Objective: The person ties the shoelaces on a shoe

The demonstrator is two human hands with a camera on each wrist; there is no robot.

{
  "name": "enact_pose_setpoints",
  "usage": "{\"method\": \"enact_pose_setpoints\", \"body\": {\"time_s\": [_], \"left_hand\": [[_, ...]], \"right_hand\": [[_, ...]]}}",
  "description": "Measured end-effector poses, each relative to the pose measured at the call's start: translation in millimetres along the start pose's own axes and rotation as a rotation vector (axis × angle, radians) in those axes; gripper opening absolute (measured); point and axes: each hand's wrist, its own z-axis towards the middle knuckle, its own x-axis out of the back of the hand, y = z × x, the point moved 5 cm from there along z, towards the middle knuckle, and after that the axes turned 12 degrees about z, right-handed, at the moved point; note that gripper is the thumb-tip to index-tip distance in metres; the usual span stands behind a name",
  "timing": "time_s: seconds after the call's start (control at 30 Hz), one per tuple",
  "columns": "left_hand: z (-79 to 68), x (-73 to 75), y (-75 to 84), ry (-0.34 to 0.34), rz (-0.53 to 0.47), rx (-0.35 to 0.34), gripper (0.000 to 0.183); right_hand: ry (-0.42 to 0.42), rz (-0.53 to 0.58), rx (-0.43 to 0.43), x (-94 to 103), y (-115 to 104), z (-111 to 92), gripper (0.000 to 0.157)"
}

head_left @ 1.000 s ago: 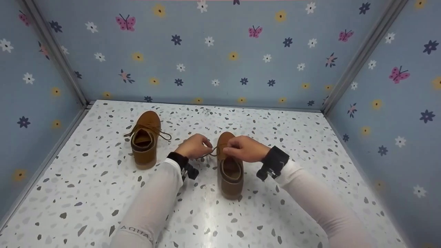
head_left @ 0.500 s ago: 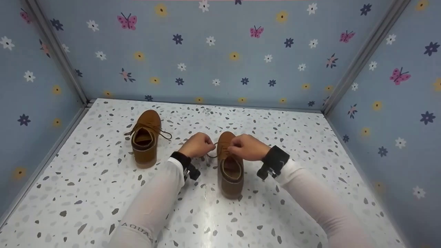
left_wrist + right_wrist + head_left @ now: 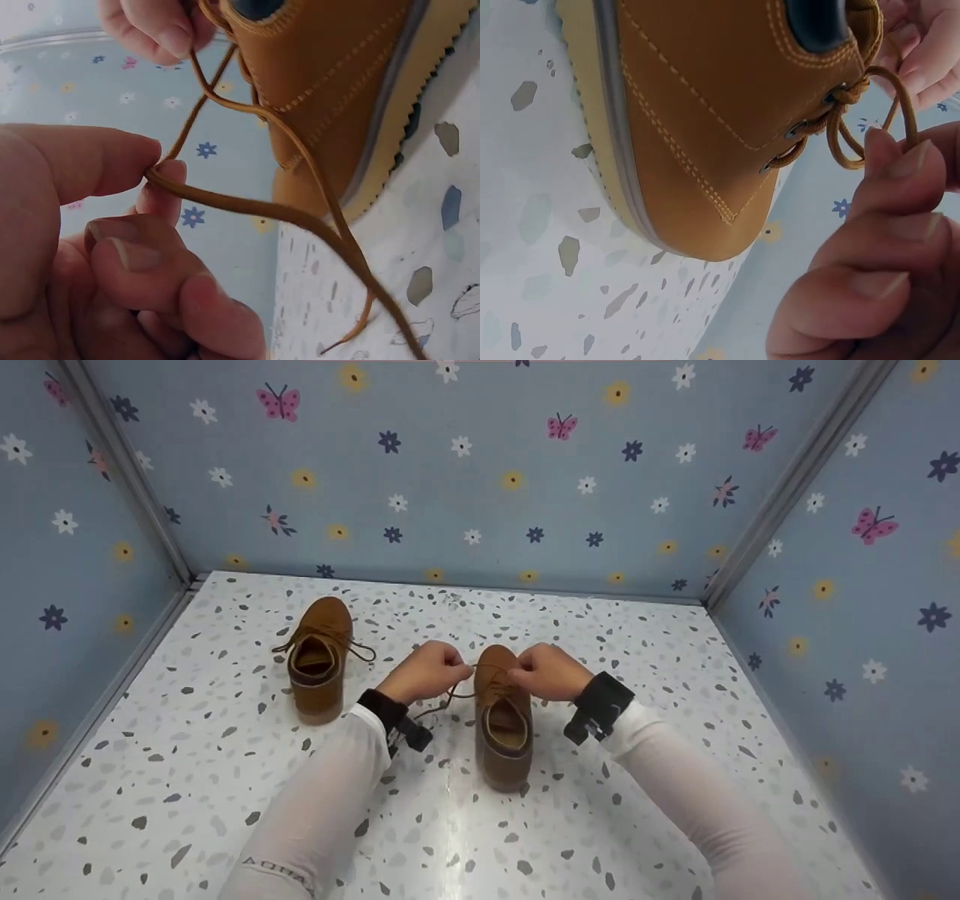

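Note:
A tan lace-up shoe [image 3: 505, 769] stands between my hands, its toe toward the back wall. My left hand [image 3: 426, 669] is at its left side and pinches a brown shoelace [image 3: 225, 201] between thumb and index finger. The lace's free end hangs down over the floor. On the shoe's other side, my right hand [image 3: 555, 671] pinches the lace close over the eyelets. In the right wrist view a lace loop [image 3: 909, 112] runs from the knot at the top eyelet into the right fingers [image 3: 900, 180].
A matching tan shoe [image 3: 319, 701] stands to the left, its laces lying out to both sides. The speckled white floor [image 3: 585, 832] is bounded by flowered blue panels [image 3: 480, 472] at the back and sides.
My hands have drawn apart a little and moved slightly away from me. More lace shows between the left hand and the shoe, with an end now hanging. Both shoes stay put.

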Motion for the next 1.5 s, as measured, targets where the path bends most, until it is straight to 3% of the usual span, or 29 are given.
{"method": "enact_pose_setpoints", "body": {"time_s": [0.33,0.6,1.03,1.3,1.5], "left_hand": [[-13.7,0.0,17.7,-0.064,-0.006,-0.059,0.037],[-16.0,-1.9,24.4,-0.135,-0.118,-0.09,0.036],[-11.9,-9.5,24.2,-0.308,-0.458,-0.019,0.037],[-7.3,-11.0,19.9,-0.31,-0.678,0.056,0.03],[-6.7,-15.4,23.5,-0.347,-0.806,0.042,0.025]], "right_hand": [[0.014,-0.015,-0.022,4.7,5.1,1.3,0.041],[0.005,-0.021,0.0,4.8,4.2,2.2,0.043],[-0.003,-0.023,-0.011,5.1,2.3,6.5,0.038],[-0.025,-0.018,-0.012,3.9,0.2,5.3,0.038],[-0.031,0.023,-0.016,5.0,0.5,6.4,0.034]]}}
